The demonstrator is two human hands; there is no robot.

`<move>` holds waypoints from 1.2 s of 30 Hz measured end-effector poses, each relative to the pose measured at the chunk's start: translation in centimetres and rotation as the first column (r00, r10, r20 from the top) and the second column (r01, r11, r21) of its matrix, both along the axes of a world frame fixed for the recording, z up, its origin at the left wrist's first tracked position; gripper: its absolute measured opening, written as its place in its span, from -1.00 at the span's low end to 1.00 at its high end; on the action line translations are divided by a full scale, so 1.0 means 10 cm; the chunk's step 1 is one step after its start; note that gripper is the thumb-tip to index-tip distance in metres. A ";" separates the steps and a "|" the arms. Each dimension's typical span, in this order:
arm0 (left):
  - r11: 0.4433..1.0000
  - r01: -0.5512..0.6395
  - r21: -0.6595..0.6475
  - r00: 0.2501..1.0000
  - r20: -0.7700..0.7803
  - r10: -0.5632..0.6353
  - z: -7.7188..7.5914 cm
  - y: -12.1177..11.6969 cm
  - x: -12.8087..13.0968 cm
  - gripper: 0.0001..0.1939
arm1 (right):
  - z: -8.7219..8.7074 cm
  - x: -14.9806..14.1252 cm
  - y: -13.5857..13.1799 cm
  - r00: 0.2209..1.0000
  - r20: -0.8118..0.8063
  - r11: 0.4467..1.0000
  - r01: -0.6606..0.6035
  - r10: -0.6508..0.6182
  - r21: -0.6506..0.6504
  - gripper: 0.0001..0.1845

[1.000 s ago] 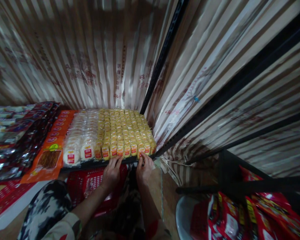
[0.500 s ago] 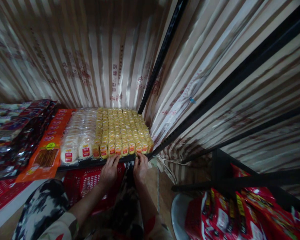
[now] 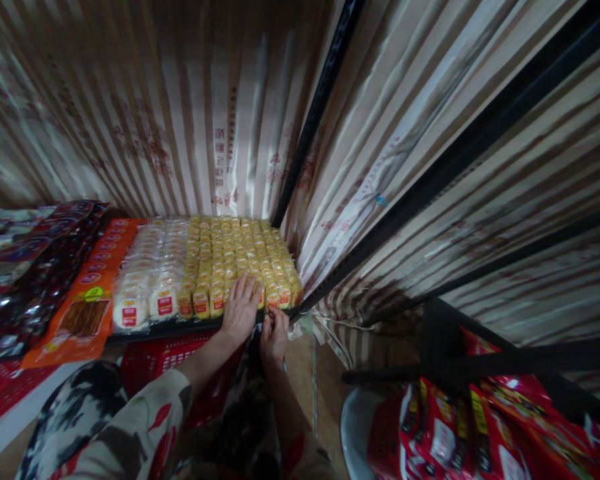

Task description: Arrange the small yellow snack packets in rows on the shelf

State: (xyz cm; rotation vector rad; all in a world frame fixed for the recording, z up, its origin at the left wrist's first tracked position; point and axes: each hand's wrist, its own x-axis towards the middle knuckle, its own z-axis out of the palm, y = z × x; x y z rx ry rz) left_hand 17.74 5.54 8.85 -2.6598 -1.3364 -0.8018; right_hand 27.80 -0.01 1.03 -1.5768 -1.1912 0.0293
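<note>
Rows of small yellow wrapped snack cakes (image 3: 233, 243) with red labels stand packed on the black shelf (image 3: 173, 328). Across the front of these rows lies my left hand (image 3: 241, 310), fingers stretched out and touching the wrappers, hiding several labels. To its right, at the shelf's front edge, my right hand (image 3: 274, 337) is closed, with thumb and fingertips together against the lower front of a cake. Whatever is between those fingertips is too small to make out. White round wrapped cakes (image 3: 130, 307) stand in rows left of the yellow ones.
Left along the shelf lie an orange snack packet (image 3: 87, 317) and dark shiny packets (image 3: 35, 287). A red plastic basket (image 3: 150, 357) sits below. Black metal posts (image 3: 325, 83) rise before the striped curtain (image 3: 190, 100). Red snack bags (image 3: 440, 427) are at lower right.
My left hand has moved up and right from the shelf edge and spread flat over the yellow cakes' fronts. My right hand stays at the edge. The view has shifted slightly.
</note>
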 end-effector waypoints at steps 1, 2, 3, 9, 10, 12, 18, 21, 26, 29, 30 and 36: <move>1.000 -0.003 0.003 1.000 -0.003 0.003 -0.02 0.04 0.02 -0.58 | 0.00 0.00 0.00 1.000 -0.010 1.000 0.002 -0.002 -0.001 -0.71; 1.000 -0.004 0.008 1.000 -0.002 0.004 -0.04 0.07 0.04 -0.58 | 0.01 0.00 0.00 1.000 -0.019 1.000 0.004 -0.004 -0.005 -0.71; 1.000 -0.003 0.010 1.000 0.002 0.003 -0.06 0.09 0.04 -0.59 | 0.01 0.00 0.00 1.000 -0.027 1.000 0.004 -0.005 -0.011 -0.72; 0.999 0.039 -0.001 0.999 0.022 -0.039 -0.08 0.14 -0.02 -0.62 | 0.08 0.00 0.07 0.994 -0.091 0.996 0.056 -0.063 -0.073 -0.75; 0.999 0.043 -0.006 0.999 0.021 -0.043 -0.07 0.14 -0.03 -0.63 | 0.09 0.01 0.09 0.992 -0.096 0.994 0.072 -0.080 -0.086 -0.75; 0.999 0.047 -0.018 0.999 0.020 -0.046 -0.04 0.15 -0.04 -0.64 | 0.11 0.01 0.12 0.989 -0.097 0.989 0.100 -0.110 -0.106 -0.74; 0.998 0.068 -0.013 0.998 0.015 -0.068 -0.04 0.17 -0.04 -0.61 | 0.15 0.00 0.18 0.989 -0.069 0.986 0.120 -0.128 -0.117 -0.72; 0.998 0.064 0.000 0.998 0.020 -0.064 -0.05 0.16 -0.04 -0.60 | 0.18 0.01 0.18 0.990 -0.036 0.984 0.128 -0.134 -0.121 -0.72; 0.997 0.073 0.000 0.997 0.026 -0.073 -0.04 0.15 -0.03 -0.63 | 0.21 0.07 0.18 0.993 0.013 0.981 0.117 -0.117 -0.158 -0.71; 0.998 0.069 0.003 0.997 0.031 -0.070 -0.05 0.16 -0.03 -0.62 | 0.19 0.09 0.19 0.996 -0.015 0.984 0.089 -0.092 -0.153 -0.71; 0.998 0.069 0.006 0.997 0.034 -0.069 -0.06 0.16 -0.03 -0.62 | 0.18 0.09 0.19 0.996 -0.025 0.985 0.082 -0.086 -0.149 -0.71; 0.995 0.093 0.039 0.996 0.005 -0.094 -0.11 0.14 -0.04 -0.56 | 0.14 0.11 0.17 0.995 -0.081 0.992 0.045 -0.055 -0.115 -0.73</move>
